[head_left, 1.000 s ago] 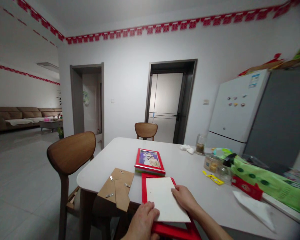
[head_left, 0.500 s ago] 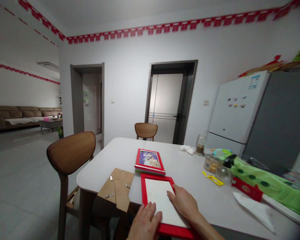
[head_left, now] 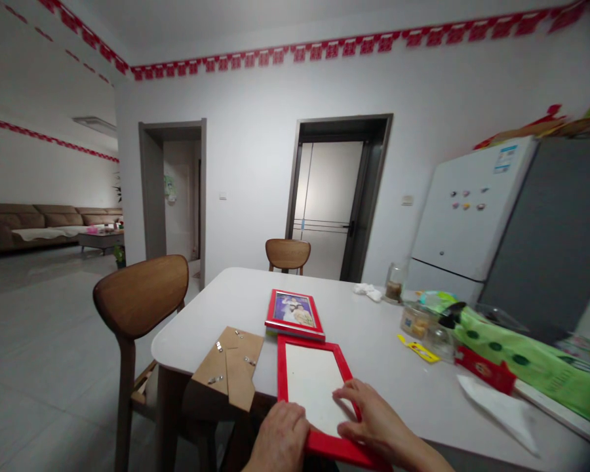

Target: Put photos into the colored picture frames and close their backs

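A red picture frame point(head_left: 343, 362) lies near the front edge of the white table, with a blank white sheet point(head_left: 311, 377) inside its border. My left hand point(head_left: 281, 434) is closed over the frame's lower left edge, fingers together; its thumb is hidden. Over the right side of the sheet rests my right hand point(head_left: 373, 419), thumb and forefinger spread apart and the fingertips at the sheet. Just beyond lies a second red frame point(head_left: 319, 319) holding a photo point(head_left: 295, 309). To the left is a brown backing board point(head_left: 216, 360) with metal clips and a stand flap, partly past the table edge.
On the table's right are a glass jar point(head_left: 394, 285), crumpled tissue point(head_left: 368, 292), a clear tub point(head_left: 413, 319), a yellow packet point(head_left: 420, 349), a green bag point(head_left: 531, 367) and a white paper point(head_left: 496, 410). Wooden chairs stand at the left point(head_left: 142, 295) and far side point(head_left: 288, 252).
My right hand has slid down the right side of the frame toward its lower corner, its fingers spreading. My left hand's fingers have drawn together and off the sheet onto the edge.
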A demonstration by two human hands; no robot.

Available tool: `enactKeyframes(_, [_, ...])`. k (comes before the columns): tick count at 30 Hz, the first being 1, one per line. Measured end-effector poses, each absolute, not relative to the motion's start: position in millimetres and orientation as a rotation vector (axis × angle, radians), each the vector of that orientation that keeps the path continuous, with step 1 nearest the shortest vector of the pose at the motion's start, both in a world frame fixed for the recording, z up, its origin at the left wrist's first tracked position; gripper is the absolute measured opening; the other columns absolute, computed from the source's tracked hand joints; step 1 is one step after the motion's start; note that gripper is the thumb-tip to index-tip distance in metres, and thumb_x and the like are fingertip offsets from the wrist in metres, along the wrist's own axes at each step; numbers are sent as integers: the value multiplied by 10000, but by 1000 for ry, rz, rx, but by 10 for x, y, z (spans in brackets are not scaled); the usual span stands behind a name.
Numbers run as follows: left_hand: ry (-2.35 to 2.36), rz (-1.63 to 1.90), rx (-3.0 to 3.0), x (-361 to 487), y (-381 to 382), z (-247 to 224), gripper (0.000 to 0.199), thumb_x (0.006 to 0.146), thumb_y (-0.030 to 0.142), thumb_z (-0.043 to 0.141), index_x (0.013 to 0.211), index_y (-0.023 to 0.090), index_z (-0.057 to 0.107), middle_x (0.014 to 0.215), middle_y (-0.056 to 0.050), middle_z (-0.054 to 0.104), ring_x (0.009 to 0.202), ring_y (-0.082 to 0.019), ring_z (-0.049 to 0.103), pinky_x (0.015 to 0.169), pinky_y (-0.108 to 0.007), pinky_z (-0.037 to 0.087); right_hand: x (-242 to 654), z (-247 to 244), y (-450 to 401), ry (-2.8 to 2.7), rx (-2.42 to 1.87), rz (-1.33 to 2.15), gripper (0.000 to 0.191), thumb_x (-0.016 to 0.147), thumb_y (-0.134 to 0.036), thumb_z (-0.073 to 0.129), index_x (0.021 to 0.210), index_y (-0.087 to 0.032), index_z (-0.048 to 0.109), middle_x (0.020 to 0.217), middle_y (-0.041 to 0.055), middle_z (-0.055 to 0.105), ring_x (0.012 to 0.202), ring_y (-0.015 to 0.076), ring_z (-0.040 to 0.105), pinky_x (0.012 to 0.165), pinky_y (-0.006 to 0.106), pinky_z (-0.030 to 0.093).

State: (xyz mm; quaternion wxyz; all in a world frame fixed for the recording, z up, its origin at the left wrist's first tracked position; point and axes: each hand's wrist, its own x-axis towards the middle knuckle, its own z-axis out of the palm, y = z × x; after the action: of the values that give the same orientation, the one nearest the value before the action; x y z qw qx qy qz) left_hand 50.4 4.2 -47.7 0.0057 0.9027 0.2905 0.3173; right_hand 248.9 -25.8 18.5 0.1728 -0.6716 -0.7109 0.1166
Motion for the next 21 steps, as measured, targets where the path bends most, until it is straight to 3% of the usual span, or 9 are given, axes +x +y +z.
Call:
enactKeyframes(4, [851, 905, 2798, 444, -27, -337, 303, 654, 74, 458, 939, 169, 501, 875, -52, 610, 837, -189, 549, 849, -358, 406, 2436, 160, -185, -2051, -1867, 281, 262, 572, -262, 540, 815, -212, 624, 913, 42, 572, 885, 189, 492, 782, 264, 353])
enactKeyframes(9, [706, 908, 2810, 64, -3, -56, 598, 575, 105, 469, 1162, 161, 369, 1194, -98, 461, 1104, -228, 399, 954, -392, 309, 2184, 152, -88, -1943, -1890, 96, 322, 703, -324, 442, 936, -173, 606, 968, 94, 571, 910, 209, 494, 798, 298, 347])
enactKeyframes(12, [1131, 932, 2725, -358, 199, 49, 607, 620, 48, 397, 1208, 185, 338, 1284, -72, 364, 1185, -192, 297, 990, -376, 250, 1880, 218, -62, -1967, -1811, 111, 319, 724, -329, 428, 953, -185, 598, 991, 91, 573, 923, 211, 492, 796, 301, 345])
enactKeyframes(16, [1807, 579, 2516, -840, 574, 8, 627, 580, 45, 464, 1193, 150, 385, 1293, -93, 354, 1191, -221, 289, 982, -373, 224, 1366, 290, 36, -2066, -1663, 171, 319, 727, -362, 440, 971, -216, 587, 968, 69, 591, 913, 209, 493, 782, 310, 346])
enactKeyframes(21, [1790, 458, 2457, -935, 724, -91, 450, 662, 105, 481, 1100, 206, 480, 1214, -34, 456, 1114, -147, 394, 934, -254, 279, 865, 178, 309, -2120, -1719, 135, 550, 623, -517, 519, 1077, -206, 513, 978, 92, 585, 917, 253, 490, 798, 379, 334])
